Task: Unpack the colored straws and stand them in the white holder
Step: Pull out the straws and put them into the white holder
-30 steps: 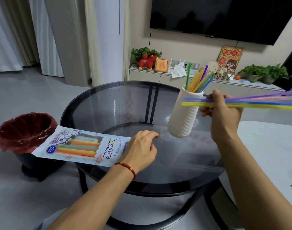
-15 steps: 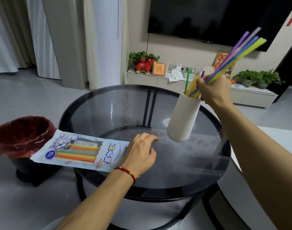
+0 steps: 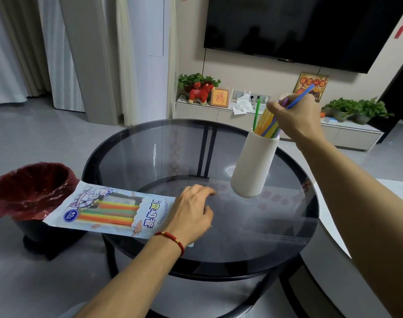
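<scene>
While right hand (image 3: pixel 294 120) grips coloured plastic straws (image 3: pixel 268 125) inside ribbed white holder (image 3: pixel 253 166); left hand (image 3: pixel 191 214), fingers loose, rests on printed straw packet (image 3: pixel 108 207) overhanging table's left edge.

— What's past the round glass bench (image 3: pixel 150 157)?
— A low white cabinet (image 3: pixel 219 113) against the wall, carrying a red toy horse (image 3: pixel 200 92), a small framed picture (image 3: pixel 219 97) and potted green plants (image 3: pixel 356 110). A dark television (image 3: pixel 299 26) hangs above it.
— And on the floor?
— A bin with a red liner (image 3: pixel 28 191), left of the bench.
</scene>
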`<act>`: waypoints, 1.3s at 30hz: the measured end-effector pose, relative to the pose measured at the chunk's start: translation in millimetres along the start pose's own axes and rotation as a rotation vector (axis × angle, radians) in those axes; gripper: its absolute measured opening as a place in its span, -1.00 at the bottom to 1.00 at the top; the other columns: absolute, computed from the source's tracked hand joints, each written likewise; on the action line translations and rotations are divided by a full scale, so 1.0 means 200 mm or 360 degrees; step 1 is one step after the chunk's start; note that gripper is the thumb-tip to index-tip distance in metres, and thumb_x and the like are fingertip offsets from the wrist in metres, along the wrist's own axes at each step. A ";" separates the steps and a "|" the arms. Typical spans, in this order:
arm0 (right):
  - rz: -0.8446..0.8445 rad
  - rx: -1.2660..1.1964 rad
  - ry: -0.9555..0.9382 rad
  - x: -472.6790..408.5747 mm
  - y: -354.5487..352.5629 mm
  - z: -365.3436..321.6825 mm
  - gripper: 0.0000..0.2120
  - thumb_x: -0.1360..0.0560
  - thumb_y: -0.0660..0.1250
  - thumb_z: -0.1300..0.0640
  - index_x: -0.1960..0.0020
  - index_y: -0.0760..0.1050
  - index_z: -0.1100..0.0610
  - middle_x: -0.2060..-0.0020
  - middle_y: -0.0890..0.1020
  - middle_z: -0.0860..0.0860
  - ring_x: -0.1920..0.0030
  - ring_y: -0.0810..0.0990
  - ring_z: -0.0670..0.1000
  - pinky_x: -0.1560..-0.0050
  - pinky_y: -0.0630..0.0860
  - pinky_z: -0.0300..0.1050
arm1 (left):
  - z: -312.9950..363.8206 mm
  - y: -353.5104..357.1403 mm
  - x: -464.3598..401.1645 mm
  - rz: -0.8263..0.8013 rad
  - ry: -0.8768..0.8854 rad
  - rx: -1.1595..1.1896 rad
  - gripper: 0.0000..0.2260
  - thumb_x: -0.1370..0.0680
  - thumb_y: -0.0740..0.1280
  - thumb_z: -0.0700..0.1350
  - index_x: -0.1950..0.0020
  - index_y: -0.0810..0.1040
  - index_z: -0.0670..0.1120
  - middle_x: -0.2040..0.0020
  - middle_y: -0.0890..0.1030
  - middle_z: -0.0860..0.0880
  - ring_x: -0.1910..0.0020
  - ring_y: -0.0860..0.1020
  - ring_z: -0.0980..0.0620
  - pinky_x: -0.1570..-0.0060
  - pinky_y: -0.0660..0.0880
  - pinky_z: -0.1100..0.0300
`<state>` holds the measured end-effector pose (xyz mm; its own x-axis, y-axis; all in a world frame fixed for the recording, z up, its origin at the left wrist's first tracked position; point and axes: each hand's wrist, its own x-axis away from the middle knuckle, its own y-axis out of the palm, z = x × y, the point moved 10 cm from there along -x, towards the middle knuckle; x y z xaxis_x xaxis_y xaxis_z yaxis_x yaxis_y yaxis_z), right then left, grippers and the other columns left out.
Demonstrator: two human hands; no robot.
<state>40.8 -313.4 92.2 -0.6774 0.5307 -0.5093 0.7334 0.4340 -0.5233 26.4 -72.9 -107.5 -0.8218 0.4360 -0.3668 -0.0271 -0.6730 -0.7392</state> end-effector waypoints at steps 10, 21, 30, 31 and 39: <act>-0.0091 0.0131 -0.0413 0.04 0.06 -0.08 -0.58 -0.66 0.36 0.01 -0.45 0.51 0.16 -0.35 0.60 0.16 -0.32 0.58 0.15 -0.35 0.53 0.17 | 0.01 -0.01 -0.01 -0.0023 -0.0002 -0.0021 -0.64 -0.55 0.26 -0.20 -0.34 0.50 -0.01 -0.30 0.53 0.04 -0.30 0.41 0.04 -0.31 0.34 0.17; -0.0066 0.0517 -0.0786 0.07 0.14 -0.16 -0.62 -0.73 0.17 0.01 -0.43 0.50 0.17 -0.40 0.58 0.17 -0.38 0.54 0.20 -0.44 0.34 0.19 | -0.02 -0.08 0.00 0.0004 -0.0052 -0.0071 -0.63 -0.54 0.28 -0.16 -0.35 0.48 0.05 -0.31 0.51 0.05 -0.31 0.39 0.07 -0.25 0.35 0.18; 0.0304 0.0352 -0.1086 0.26 -0.05 -0.25 -0.71 -0.64 0.19 0.17 -0.22 0.60 0.26 -0.18 0.68 0.21 -0.19 0.57 0.17 -0.18 0.39 -0.01 | -0.24 0.01 0.11 -0.0786 -0.0131 -0.0771 0.07 -0.23 0.19 0.56 -0.61 -0.06 0.12 -0.63 0.01 -0.01 -0.61 -0.10 -0.05 -0.51 -0.13 -0.33; 0.0319 0.0276 -0.1150 0.35 -0.06 -0.26 -0.76 -0.61 0.22 0.21 -0.13 0.61 0.27 -0.07 0.69 0.21 -0.07 0.57 0.12 -0.08 0.39 -0.08 | -0.28 0.03 0.15 -0.0895 -0.0121 -0.0823 0.13 -0.20 0.24 0.56 -0.60 -0.17 0.14 -0.65 -0.09 0.00 -0.61 -0.19 -0.04 -0.50 -0.21 -0.34; -0.0680 0.0043 -0.0310 0.89 0.49 0.30 -0.70 -0.69 0.21 0.07 0.00 0.64 0.19 0.11 0.72 0.10 0.21 0.66 0.10 0.09 0.66 0.20 | -0.21 0.04 0.09 -0.0905 0.0104 -0.0937 0.06 -0.26 0.47 0.15 -0.60 -0.06 -0.02 -0.35 0.28 -0.02 -0.40 0.32 -0.07 -0.50 -0.06 -0.34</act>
<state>-10.4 -219.8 -90.8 -0.9184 0.1610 -0.3615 0.3863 0.5637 -0.7301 35.3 -45.3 -144.6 -0.7373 0.6621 0.1343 -0.1112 0.0771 -0.9908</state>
